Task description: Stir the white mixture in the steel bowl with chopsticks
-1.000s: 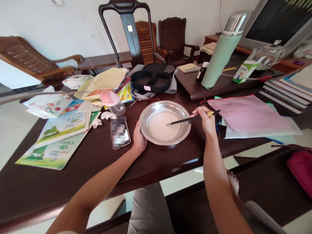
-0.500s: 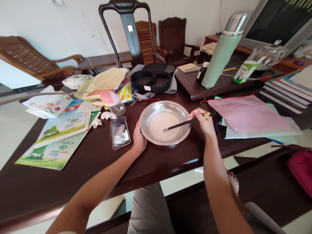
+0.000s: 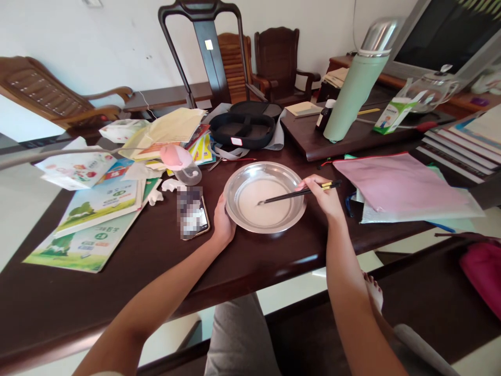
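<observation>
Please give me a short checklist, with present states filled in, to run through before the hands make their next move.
1. Bowl steadied: ok; the left hand holds its left side.
2. Chopsticks gripped: ok; the right hand holds them toward their upper ends.
3. Chopstick tips inside the bowl: ok; they show at the pale contents, though how deep they reach is unclear.
4. Contents free of lumps: cannot tell; the surface shows too little detail.
5. Roomy space left of the bowl: not ok; the phone lies close beside the left hand.
6. Phone apart from the bowl: ok; the left hand lies between them.
</observation>
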`<state>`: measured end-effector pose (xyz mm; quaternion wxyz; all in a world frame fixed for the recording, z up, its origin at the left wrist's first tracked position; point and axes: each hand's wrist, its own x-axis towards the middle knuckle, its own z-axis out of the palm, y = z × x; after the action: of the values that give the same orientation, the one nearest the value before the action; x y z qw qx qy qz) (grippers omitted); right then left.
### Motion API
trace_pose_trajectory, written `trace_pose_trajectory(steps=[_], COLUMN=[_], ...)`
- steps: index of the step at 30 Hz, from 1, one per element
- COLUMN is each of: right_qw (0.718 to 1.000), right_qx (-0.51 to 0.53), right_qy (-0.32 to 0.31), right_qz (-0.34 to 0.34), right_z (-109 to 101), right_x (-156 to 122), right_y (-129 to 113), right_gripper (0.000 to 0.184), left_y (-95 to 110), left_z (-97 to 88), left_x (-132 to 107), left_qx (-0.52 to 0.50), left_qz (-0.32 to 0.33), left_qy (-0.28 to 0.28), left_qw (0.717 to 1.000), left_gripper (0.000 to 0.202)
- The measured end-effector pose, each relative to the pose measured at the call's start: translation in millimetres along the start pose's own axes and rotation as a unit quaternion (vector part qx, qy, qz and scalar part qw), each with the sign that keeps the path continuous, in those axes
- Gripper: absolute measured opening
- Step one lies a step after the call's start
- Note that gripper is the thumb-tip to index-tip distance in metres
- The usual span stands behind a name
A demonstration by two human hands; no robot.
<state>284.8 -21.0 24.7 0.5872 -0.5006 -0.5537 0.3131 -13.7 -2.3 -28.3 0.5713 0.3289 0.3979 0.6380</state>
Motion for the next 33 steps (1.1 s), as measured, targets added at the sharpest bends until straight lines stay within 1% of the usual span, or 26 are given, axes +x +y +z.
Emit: trace_pose_trajectory(steps=[3, 4, 6, 9, 10, 11, 13, 15, 16, 17, 21, 22, 26, 27, 31, 33], right_qw=[0.998, 0.998, 0.998, 1.000, 1.000, 1.000, 0.999, 0.998, 0.997, 0.998, 1.000, 1.000, 0.998, 0.998, 1.000, 1.000], right_qx=[0.009, 0.015, 0.023, 0.013, 0.006, 0.000, -0.005, 0.005, 0.012, 0.018, 0.010, 0.005, 0.011, 0.016, 0.006, -0.007], right_qy=[0.057, 0.067, 0.053, -0.002, -0.008, -0.003, 0.031, 0.067, 0.073, 0.067, 0.002, 0.002, 0.053, 0.055, 0.001, 0.003], right_qz=[-0.007, -0.004, 0.006, 0.010, 0.004, -0.003, -0.011, -0.008, -0.004, 0.000, -0.006, -0.011, -0.009, -0.004, -0.002, -0.014], right_z=[-2.0, -2.6, -2.9, -1.2, -0.8, -0.8, -1.8, -3.1, -3.5, -3.4, -1.1, -0.8, -2.3, -2.6, -1.4, -1.1], right_x=[0.7, 0.6, -0.2, -1.2, -1.0, -0.6, 0.5, 0.9, 0.8, 0.5, -0.4, -0.2, 1.1, 1.1, 0.4, 0.6], right_y=[0.1, 0.1, -0.6, -1.8, -1.8, -1.3, 0.5, 2.3, 2.8, 2.9, 1.2, 1.0, 2.5, 2.7, 2.3, 2.4], right_gripper=[0.059, 0.059, 0.060, 0.061, 0.061, 0.060, 0.058, 0.057, 0.058, 0.059, 0.060, 0.059, 0.057, 0.057, 0.061, 0.061], left_y=[-0.1, -0.1, -0.3, -0.4, -0.4, -0.2, 0.2, 0.6, 0.7, 0.7, 0.5, 0.5, 0.9, 1.0, 0.5, 0.1], left_z=[0.4, 0.5, 0.8, 1.1, 1.1, 1.1, 1.0, 1.0, 1.1, 1.2, 2.1, 2.3, 2.4, 2.4, 1.9, 1.7], left_x=[0.0, -0.1, -0.3, -0.4, -0.4, -0.4, -0.3, -0.4, -0.4, -0.5, -0.6, -0.6, -0.5, -0.5, -0.2, -0.2], left_qx=[-0.004, -0.007, -0.010, -0.012, -0.012, -0.012, -0.011, -0.009, -0.009, -0.009, -0.011, -0.013, -0.013, -0.012, -0.016, -0.017], left_qz=[-0.001, -0.001, -0.001, -0.002, -0.002, -0.002, 0.000, 0.002, 0.002, 0.000, -0.003, -0.002, -0.002, -0.003, -0.005, -0.003], left_qy=[0.002, 0.003, 0.003, 0.003, 0.002, 0.001, -0.001, -0.003, -0.003, -0.003, 0.003, 0.004, 0.000, 0.000, 0.005, 0.007], left_qw=[1.000, 1.000, 1.000, 1.000, 1.000, 1.000, 1.000, 1.000, 1.000, 1.000, 1.000, 1.000, 1.000, 1.000, 1.000, 1.000], left_gripper=[0.042, 0.042, 0.042, 0.041, 0.040, 0.040, 0.040, 0.040, 0.041, 0.041, 0.045, 0.045, 0.043, 0.043, 0.042, 0.040])
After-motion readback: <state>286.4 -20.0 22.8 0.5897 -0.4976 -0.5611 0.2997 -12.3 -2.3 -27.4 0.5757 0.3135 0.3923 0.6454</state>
